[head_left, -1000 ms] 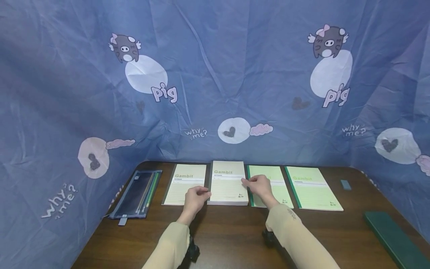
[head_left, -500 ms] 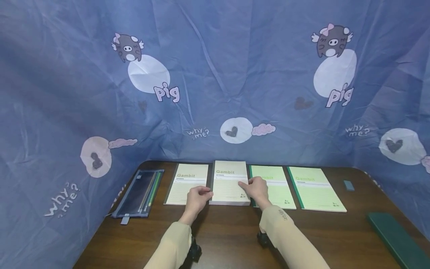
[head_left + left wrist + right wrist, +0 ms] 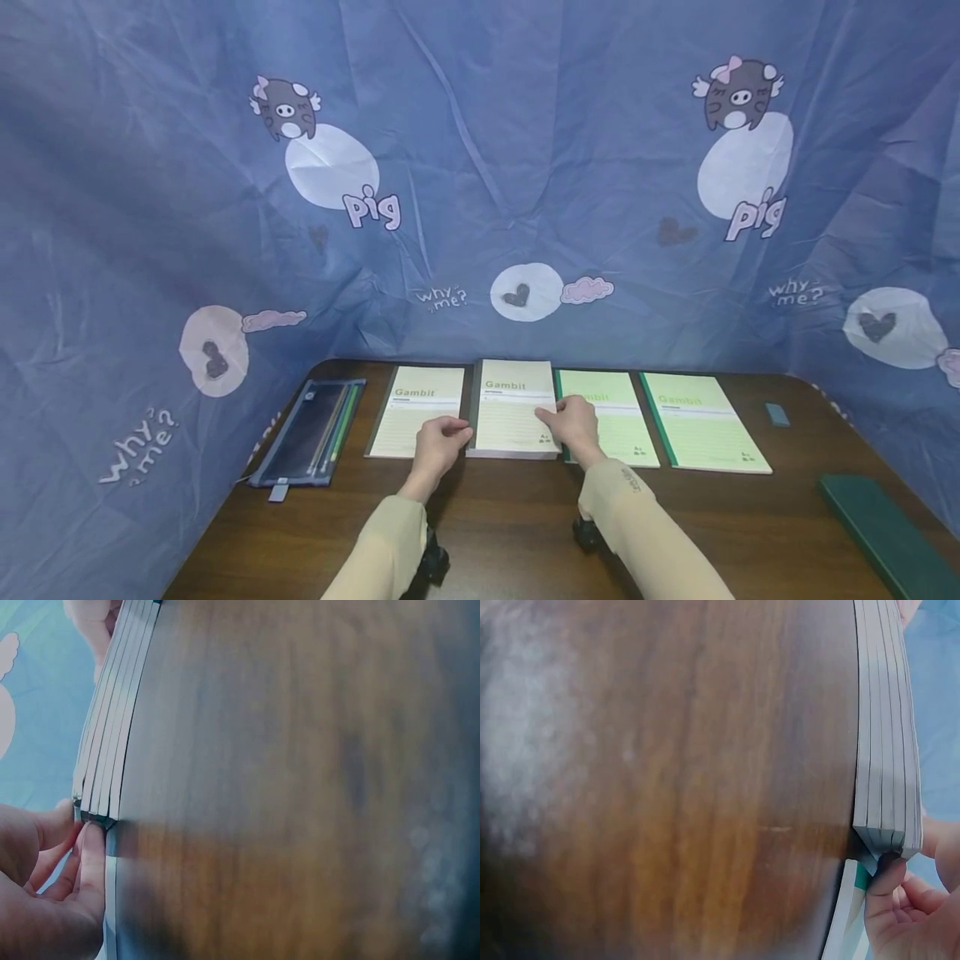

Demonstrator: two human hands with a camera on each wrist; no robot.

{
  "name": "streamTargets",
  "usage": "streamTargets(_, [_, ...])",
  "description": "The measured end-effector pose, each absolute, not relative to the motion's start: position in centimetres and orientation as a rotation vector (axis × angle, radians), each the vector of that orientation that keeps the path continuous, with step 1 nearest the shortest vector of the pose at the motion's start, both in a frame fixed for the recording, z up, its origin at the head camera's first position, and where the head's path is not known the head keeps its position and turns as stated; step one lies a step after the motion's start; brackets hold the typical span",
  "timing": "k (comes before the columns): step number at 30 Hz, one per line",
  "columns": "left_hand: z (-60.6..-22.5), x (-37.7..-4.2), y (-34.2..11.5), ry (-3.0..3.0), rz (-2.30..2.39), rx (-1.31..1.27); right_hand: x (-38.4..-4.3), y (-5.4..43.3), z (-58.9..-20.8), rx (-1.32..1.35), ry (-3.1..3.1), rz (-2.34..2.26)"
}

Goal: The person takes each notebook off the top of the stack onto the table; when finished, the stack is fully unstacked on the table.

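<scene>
A stack of several cream "Gambit" notebooks lies at the table's far side, dark spines to the left. My left hand pinches its near left edge; in the left wrist view the thumb is by the top cover and a finger is against the spines. My right hand holds the right edge, thumb on the top cover. In the right wrist view, a curled finger presses the stack's corner. How many notebooks the fingers grip, I cannot tell.
Left of the stack lies another cream notebook, then a blue mesh pencil pouch. Two green-spined notebooks lie to the right, one partly under my right hand. Farther right are a small blue block and a dark green case.
My right hand has moved left, its thumb now farther over the top cover. The top notebook has shifted slightly right in the last half second. The left hand stays at the spine.
</scene>
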State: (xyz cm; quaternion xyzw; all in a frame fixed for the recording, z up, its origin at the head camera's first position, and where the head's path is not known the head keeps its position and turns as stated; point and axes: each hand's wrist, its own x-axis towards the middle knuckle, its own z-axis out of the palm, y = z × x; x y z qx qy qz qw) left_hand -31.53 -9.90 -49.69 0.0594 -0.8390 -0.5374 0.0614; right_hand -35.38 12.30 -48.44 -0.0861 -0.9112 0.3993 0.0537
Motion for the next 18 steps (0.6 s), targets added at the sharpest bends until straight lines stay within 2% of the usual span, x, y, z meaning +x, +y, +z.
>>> streamTargets(9, [-49.5,-31.1,-9.9,-2.498,-1.592,0.124,-35.8,12.9,-47.9,-0.245,-2.817,1.211])
streamTargets(18, [-49.8,-31.6,-9.9,-2.527,-1.639,0.223,-35.9,14.3,-47.4,-0.249,-2.841,1.306])
